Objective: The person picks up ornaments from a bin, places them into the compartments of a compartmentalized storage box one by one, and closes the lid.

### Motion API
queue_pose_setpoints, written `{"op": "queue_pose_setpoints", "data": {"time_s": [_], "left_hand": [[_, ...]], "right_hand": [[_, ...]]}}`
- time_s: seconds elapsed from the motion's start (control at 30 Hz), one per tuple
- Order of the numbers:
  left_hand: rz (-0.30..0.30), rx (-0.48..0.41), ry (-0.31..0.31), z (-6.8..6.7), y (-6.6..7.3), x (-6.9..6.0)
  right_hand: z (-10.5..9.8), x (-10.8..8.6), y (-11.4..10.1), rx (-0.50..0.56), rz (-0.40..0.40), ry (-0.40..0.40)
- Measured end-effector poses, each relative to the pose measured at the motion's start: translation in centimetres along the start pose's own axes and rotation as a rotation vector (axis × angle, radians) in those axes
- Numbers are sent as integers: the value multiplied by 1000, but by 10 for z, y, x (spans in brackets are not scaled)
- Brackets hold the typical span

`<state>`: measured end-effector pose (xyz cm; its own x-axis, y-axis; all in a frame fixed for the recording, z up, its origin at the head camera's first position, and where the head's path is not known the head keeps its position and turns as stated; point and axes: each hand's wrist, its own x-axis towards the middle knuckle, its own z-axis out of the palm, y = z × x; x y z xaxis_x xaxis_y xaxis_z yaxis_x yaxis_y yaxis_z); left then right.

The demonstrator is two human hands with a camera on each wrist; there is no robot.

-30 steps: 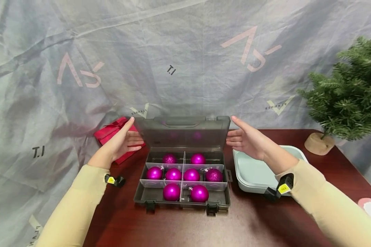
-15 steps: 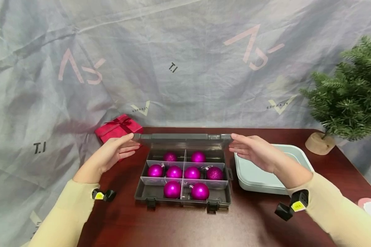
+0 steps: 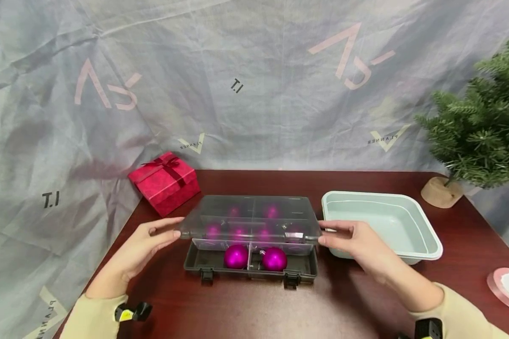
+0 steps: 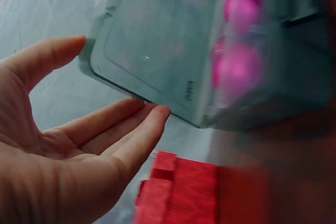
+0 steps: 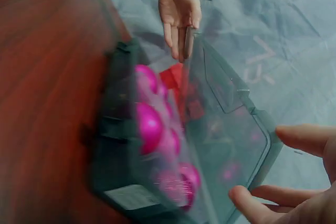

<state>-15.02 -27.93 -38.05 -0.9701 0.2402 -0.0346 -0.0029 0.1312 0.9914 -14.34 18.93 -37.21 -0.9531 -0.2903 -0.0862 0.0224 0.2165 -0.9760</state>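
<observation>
A translucent grey compartment box (image 3: 195,256) stands mid-table with magenta Christmas baubles (image 3: 235,256) in its compartments. Its hinged lid (image 3: 246,226) slants down over the back and middle rows, and its front edge is raised above the base. My left hand (image 3: 142,247) touches the lid's left front corner with thumb and fingertips, the fingers rather straight in the left wrist view. At the right corner my right hand (image 3: 360,245) does likewise, with thumb and fingers apart. Two baubles in the front row show uncovered; the others appear dimly through the lid.
A red gift box (image 3: 167,183) with a ribbon sits at the back left. To the right stands a pale green basin (image 3: 424,226), near a small artificial fir tree (image 3: 483,127) on a wooden base. A pink ribbon spool (image 3: 498,287) lies at the right edge.
The lid has swung down and forward from nearly upright to a low slant over the baubles. Both hands have come down and toward the front with its corners.
</observation>
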Motion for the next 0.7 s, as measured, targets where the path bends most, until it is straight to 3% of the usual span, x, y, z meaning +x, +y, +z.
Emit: {"op": "queue_pose_setpoints", "data": {"time_s": [0.07, 0.2, 0.33, 0.5, 0.7], "left_hand": [[-23, 3, -3, 3, -9, -5], [-50, 32, 5, 11, -23, -14], [-71, 73, 53, 19, -36, -21], [-116, 81, 116, 29, -51, -26], [-140, 51, 158, 35, -55, -28]], "right_hand": [[5, -5, 7, -69, -14, 25], [15, -12, 21, -91, -38, 26], [24, -18, 35, -129, -96, 36], [32, -21, 49, -305, -231, 102], [35, -21, 59, -450, -417, 176]]}}
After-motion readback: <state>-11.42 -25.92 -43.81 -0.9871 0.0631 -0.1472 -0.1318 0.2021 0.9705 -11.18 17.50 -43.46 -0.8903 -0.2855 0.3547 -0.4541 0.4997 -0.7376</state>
